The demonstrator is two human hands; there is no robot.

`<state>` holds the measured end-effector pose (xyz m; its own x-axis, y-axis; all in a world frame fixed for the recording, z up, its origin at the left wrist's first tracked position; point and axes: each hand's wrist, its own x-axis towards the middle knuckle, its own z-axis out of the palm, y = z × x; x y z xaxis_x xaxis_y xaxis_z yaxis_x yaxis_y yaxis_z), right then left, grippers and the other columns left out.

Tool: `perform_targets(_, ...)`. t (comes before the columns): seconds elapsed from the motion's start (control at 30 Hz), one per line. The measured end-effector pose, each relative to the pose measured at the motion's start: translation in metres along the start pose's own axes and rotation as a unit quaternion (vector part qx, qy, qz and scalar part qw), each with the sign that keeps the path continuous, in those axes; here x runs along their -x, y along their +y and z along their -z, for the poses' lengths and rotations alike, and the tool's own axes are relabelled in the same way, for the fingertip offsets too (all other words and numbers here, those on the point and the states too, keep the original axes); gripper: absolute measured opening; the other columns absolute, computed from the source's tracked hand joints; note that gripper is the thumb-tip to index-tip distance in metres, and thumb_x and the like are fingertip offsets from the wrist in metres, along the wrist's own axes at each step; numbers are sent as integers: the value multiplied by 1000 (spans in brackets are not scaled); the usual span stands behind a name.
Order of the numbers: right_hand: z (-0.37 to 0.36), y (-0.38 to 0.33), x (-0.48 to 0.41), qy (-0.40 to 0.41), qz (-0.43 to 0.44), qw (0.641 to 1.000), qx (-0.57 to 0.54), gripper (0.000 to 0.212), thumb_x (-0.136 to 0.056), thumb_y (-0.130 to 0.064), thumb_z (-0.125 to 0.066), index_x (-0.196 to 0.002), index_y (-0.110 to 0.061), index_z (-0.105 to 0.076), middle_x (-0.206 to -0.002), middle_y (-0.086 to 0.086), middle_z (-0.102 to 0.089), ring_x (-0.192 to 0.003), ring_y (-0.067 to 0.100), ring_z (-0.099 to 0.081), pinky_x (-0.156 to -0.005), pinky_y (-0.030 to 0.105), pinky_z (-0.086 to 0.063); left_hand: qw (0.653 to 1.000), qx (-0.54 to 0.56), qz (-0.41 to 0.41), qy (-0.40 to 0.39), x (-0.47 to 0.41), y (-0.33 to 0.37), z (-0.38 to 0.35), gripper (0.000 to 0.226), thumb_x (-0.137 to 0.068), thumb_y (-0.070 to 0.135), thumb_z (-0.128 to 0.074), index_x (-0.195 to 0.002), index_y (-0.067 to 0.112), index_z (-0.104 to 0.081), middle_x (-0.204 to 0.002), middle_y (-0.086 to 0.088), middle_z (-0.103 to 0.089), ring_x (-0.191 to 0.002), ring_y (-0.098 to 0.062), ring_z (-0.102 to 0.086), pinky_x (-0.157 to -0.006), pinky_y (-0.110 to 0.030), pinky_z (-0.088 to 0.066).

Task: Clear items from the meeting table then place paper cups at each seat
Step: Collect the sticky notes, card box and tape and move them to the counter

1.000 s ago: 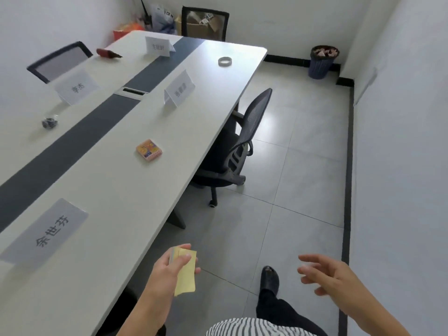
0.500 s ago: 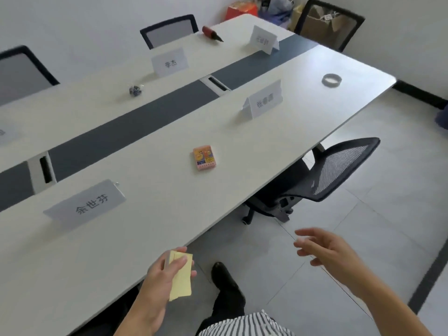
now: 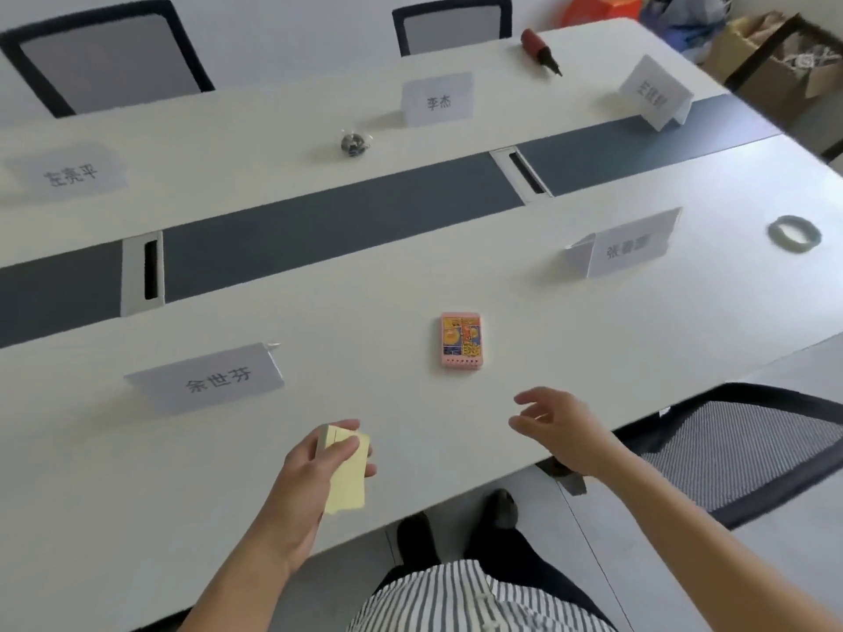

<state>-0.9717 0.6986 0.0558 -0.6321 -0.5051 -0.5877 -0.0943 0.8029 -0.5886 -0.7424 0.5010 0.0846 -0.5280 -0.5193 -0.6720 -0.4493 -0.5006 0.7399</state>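
My left hand [image 3: 319, 463] grips a yellow pad of sticky notes [image 3: 349, 481] above the near edge of the white meeting table [image 3: 319, 339]. My right hand [image 3: 556, 426] hovers with loosely spread fingers and holds nothing, a short way below a small pink, colourfully printed box [image 3: 460, 340] lying flat on the table. A roll of tape [image 3: 793, 233] lies at the far right. A small crumpled dark object [image 3: 353, 142] and a red pump [image 3: 540, 51] lie on the far side. No paper cups are in view.
Several folded name cards stand along both sides, one [image 3: 210, 378] just left of my left hand and one [image 3: 627, 246] at right. A mesh chair [image 3: 748, 444] sits at my right, two chairs [image 3: 451, 22] stand behind the far side. Boxes and bags [image 3: 775, 61] fill the far right corner.
I turned toward the table and came closer. My right hand moved from over the floor to above the table near the pink box. My left hand still holds the yellow pad.
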Motion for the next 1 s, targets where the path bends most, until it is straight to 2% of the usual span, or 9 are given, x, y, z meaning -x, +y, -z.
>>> perform_targets(0.07,1,-11,-50,19,42,990,136,47,-86,-41,-65,-129,-24,-55,-122,-1,-65,-104,14,-63,-86,32,-52,999,27,17,28,-3,0,1,20,-92,16,-56,-109,19,-66,-107,-19,-70,-97,-36,-68,-98,-56,-43)
perform_targets(0.27,-12,-37,-179,-11,146,926,349,91,-77,-55,-69,-149,-24,-23,-157,7,-26,-143,27,-25,-105,47,-39,987,93,72,106,5,-12,-7,22,-93,17,-54,-112,18,-65,-105,-17,-71,-92,-32,-71,-85,-46,-46)
perform_targets(0.33,-19,-39,-203,-44,153,916,369,102,-72,-62,-69,-151,-26,-16,-158,6,-21,-146,26,-18,-108,49,-34,982,99,89,130,7,-16,-10,22,-93,18,-54,-112,18,-65,-104,-16,-72,-91,-31,-71,-89,-50,-47)
perform_targets(0.4,-25,-39,-212,-48,172,910,374,102,-68,-69,-67,-148,-29,-18,-151,4,-29,-140,25,-24,-103,48,-38,978,109,102,150,7,-19,-11,22,-93,19,-54,-112,20,-65,-103,-14,-73,-93,-31,-72,-95,-55,-46)
perform_targets(0.53,-35,-40,-208,-12,164,911,379,97,-66,-67,-69,-143,-28,-27,-133,8,-43,-124,29,-40,-91,43,-45,971,129,117,166,3,-20,-14,23,-93,18,-54,-113,19,-64,-105,-16,-72,-94,-32,-71,-91,-52,-46)
perform_targets(0.67,-37,-46,-203,22,134,941,310,93,-63,-49,-80,-137,-27,-30,-120,9,-42,-110,30,-46,-71,34,-42,972,127,116,157,-5,-14,-17,22,-93,19,-55,-113,20,-65,-106,-17,-72,-94,-32,-71,-89,-49,-46)
perform_targets(0.77,-38,-46,-201,21,102,971,214,77,-73,-26,-79,-137,-19,-37,-122,11,-50,-105,32,-56,-73,36,-47,978,117,104,140,-9,-9,-15,23,-93,19,-55,-113,19,-64,-107,-17,-71,-95,-33,-71,-98,-58,-43)
perform_targets(0.83,-36,-42,-197,18,28,996,81,63,-76,-21,-78,-130,-14,-48,-114,10,-60,-98,29,-61,-73,38,-53,981,108,96,129,-8,-5,-11,23,-93,18,-55,-114,19,-63,-107,-18,-71,-96,-33,-71,-98,-57,-43)
perform_targets(1.0,-17,-32,-167,4,-81,974,-213,38,-82,1,-68,-119,-5,-60,-98,11,-69,-82,26,-69,-72,40,-59,989,83,73,103,-6,-3,2,21,-92,16,-55,-111,18,-65,-107,-20,-70,-94,-34,-71,-95,-53,-45)
